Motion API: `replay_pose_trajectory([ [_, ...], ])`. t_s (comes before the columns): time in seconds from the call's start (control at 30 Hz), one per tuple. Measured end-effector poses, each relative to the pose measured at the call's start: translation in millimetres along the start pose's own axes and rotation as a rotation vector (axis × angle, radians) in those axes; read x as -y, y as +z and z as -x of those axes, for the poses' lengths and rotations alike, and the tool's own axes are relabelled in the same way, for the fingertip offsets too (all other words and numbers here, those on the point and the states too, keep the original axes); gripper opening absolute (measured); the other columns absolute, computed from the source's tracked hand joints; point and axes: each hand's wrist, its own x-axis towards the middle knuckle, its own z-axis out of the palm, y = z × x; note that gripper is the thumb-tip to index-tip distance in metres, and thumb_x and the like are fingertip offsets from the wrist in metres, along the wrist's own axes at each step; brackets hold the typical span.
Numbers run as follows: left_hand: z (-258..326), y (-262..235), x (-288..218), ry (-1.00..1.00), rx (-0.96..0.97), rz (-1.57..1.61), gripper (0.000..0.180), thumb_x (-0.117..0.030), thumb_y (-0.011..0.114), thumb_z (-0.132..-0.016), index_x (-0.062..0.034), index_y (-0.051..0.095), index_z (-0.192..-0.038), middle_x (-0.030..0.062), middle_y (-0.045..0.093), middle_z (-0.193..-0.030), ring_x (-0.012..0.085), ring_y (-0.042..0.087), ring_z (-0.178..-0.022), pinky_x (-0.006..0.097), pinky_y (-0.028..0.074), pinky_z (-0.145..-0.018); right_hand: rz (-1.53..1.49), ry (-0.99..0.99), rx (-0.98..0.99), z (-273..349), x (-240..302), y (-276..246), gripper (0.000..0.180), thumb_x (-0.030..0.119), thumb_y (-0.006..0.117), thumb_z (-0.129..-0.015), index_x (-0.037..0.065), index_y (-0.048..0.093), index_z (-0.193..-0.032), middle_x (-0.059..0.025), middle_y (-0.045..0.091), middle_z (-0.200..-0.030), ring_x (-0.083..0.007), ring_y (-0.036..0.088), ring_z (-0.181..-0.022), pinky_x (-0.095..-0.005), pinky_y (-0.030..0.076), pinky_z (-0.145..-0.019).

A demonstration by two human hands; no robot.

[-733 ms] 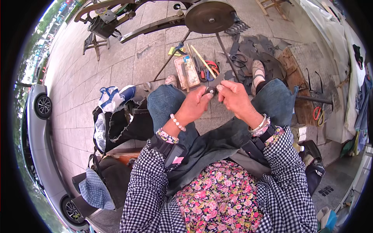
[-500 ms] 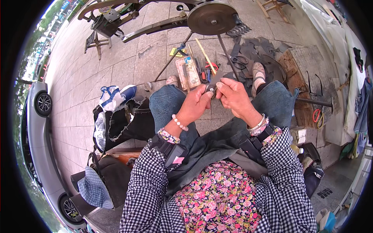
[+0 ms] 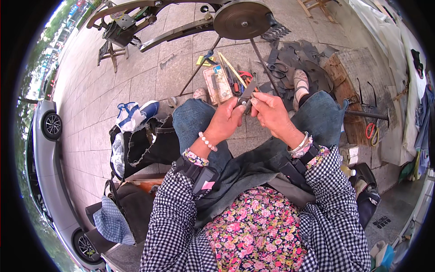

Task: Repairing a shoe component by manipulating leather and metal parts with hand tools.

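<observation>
Held above the gap between my knees is a pivoted blade (image 3: 249, 89), grey and broad, with a bright round rivet; whether it is a folding knife or scissors I cannot make out. My left hand (image 3: 223, 119) is closed around its lower part, thumb beside the rivet. Close by on the right, my right hand (image 3: 273, 113) is closed in a pinch against the tool; its fingertips hide what they grip. Beyond the hands, on the paving, lie a worn pinkish box (image 3: 216, 84), red-handled tools (image 3: 236, 86) and a yellow stick (image 3: 232, 68).
A machine with a large round wheel (image 3: 244, 21) stands ahead on thin legs. Dark scraps (image 3: 308, 59) and black-handled scissors (image 3: 277, 69) lie right of it. A wooden block (image 3: 349, 72) is at my right, a black bag (image 3: 149, 145) at my left. A car (image 3: 54, 172) stands far left.
The blade stands slightly more upright and my right fingertips have shifted a little along it. Both hands stay together; the whole view has moved slightly.
</observation>
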Motion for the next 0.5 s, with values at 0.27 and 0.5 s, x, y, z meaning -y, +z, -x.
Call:
replay_pose_trajectory([
  [0.27,4,-2,0,-0.084,0.107,0.096,0.017,-0.019,0.041,-0.087,-0.0048,0.049,-0.085,-0.0015,0.046,-0.053,0.0032,0.037,-0.04,0.018,0.031,-0.038,-0.1,0.088,0.029,-4,0,-2,0.022,0.014,0.048,-0.085,-0.001,0.053,-0.1,-0.0018,0.051,-0.062,-0.0033,0.035,-0.039,-0.0179,0.027,-0.033],
  [0.5,0,-4,-1,-0.056,-0.059,0.178,0.015,-0.018,0.041,-0.087,-0.0045,0.048,-0.089,-0.0016,0.046,-0.054,0.003,0.038,-0.041,0.018,0.031,-0.037,-0.133,0.058,0.034,1,5,6,0.029,0.014,0.051,-0.083,0.001,0.052,-0.109,-0.0016,0.051,-0.063,-0.0018,0.036,-0.039,-0.018,0.026,-0.032],
])
